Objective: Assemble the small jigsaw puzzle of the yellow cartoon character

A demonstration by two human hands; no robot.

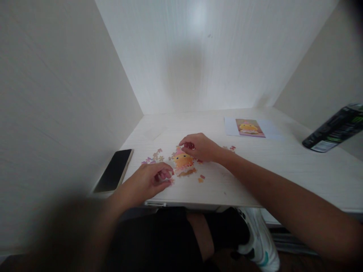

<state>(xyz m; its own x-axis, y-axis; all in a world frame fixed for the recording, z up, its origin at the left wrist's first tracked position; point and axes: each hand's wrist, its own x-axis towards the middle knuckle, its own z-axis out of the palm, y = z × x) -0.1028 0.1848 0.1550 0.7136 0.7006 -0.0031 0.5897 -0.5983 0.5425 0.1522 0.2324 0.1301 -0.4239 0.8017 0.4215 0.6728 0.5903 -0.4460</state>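
Observation:
A partly assembled jigsaw puzzle (183, 161) with a yellow face and a pink top lies flat on the white desk. My right hand (200, 147) rests over its upper right edge, thumb and index finger drawn together at the pink top; whatever they grip is hidden. To the lower left of the puzzle is my left hand (151, 180), fingers curled and thumb apart. Its fingertips are beside the puzzle's left edge, near a small pinkish piece (171, 181). Loose puzzle pieces (157, 154) lie above the left hand, and a few more pieces (201, 178) sit right of the puzzle.
A phone (115, 170) lies at the desk's left edge. Toward the back right is a sheet with a reference picture (250, 128). A black can (334, 128) stands at the right. White panels (184, 56) enclose the desk (238, 185) on the back and sides.

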